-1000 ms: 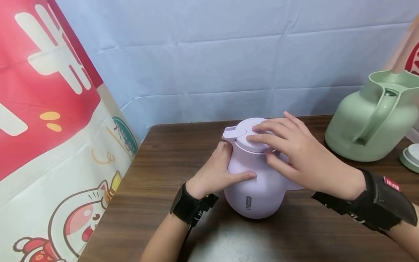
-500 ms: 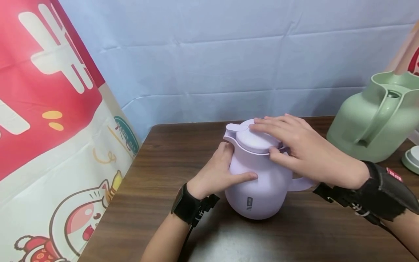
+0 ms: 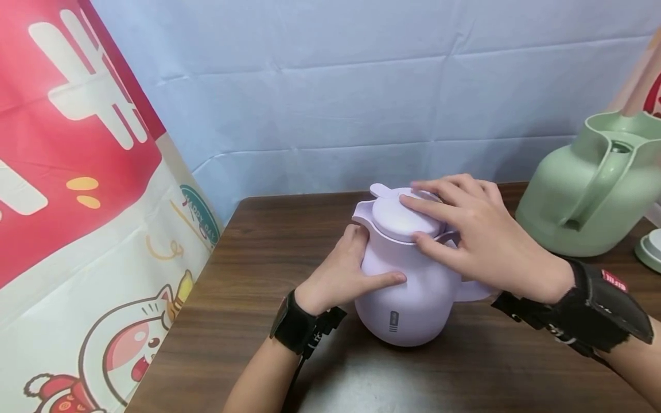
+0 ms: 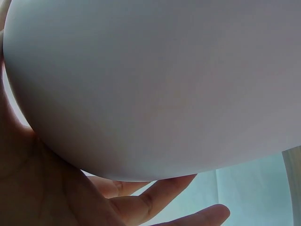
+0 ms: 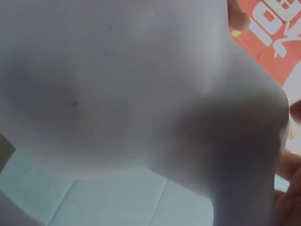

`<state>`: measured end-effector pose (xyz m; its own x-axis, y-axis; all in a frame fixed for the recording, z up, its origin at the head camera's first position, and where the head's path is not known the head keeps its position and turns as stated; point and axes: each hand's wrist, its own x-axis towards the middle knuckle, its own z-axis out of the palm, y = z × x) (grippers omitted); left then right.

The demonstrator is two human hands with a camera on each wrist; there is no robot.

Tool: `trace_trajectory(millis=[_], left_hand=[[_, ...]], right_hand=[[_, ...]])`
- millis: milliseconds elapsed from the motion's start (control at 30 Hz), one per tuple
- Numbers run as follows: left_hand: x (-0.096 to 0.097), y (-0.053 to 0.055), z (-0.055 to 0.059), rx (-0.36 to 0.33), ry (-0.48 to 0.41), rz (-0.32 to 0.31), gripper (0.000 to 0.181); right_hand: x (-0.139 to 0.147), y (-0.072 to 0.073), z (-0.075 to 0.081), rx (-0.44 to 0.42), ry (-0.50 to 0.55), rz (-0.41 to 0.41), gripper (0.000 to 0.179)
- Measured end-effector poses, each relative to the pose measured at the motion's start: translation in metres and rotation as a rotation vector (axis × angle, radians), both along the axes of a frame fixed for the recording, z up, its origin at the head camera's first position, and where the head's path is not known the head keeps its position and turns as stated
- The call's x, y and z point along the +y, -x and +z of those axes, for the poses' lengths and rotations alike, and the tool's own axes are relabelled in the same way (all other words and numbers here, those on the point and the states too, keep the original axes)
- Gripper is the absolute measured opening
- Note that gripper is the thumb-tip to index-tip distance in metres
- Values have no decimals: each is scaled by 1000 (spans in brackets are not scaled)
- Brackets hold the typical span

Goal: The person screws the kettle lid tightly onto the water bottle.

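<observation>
A lavender vacuum jug (image 3: 413,310) stands upright on the brown table in the head view. My left hand (image 3: 341,278) grips its left side, thumb across the front and fingers going behind. In the left wrist view, the jug's pale body (image 4: 155,94) lies against the palm. The round lavender lid (image 3: 403,218) sits in the jug's mouth, its small tab pointing away, behind the spout (image 3: 364,211). My right hand (image 3: 475,235) holds the lid by its right edge, with thumb in front and fingers on top. Partly under the right wrist is the jug's handle (image 3: 472,291).
To the right stands a green jug (image 3: 573,201) with its mouth uncovered. Beside it lies a green and white lid (image 3: 649,250), cut by the frame edge. A pale blue cloth (image 3: 320,103) hangs behind the table (image 3: 248,252), and a printed red and white sheet (image 3: 124,229) hangs left.
The lid has turned clockwise seen from above, its tab swinging from over the spout to the back. My right hand has shifted on the lid; my left hand keeps its grip.
</observation>
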<state>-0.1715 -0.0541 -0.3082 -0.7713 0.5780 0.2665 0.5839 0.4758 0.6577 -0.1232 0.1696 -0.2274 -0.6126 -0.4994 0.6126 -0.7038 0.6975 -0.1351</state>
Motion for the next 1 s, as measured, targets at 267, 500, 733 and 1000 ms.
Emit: trace_trajectory(millis=[267, 500, 733, 1000], left_hand=[[0, -1, 0, -9, -4, 3, 96], [0, -1, 0, -11, -5, 6, 96], [0, -1, 0, -11, 21, 17, 95], [0, -2, 1, -26, 43, 32, 97]], right_hand=[[10, 0, -3, -106, 20, 73, 55], [5, -1, -4, -56, 70, 1, 51], [6, 1, -4, -50, 112, 9, 50], [24, 13, 11, -318, -31, 221, 54]])
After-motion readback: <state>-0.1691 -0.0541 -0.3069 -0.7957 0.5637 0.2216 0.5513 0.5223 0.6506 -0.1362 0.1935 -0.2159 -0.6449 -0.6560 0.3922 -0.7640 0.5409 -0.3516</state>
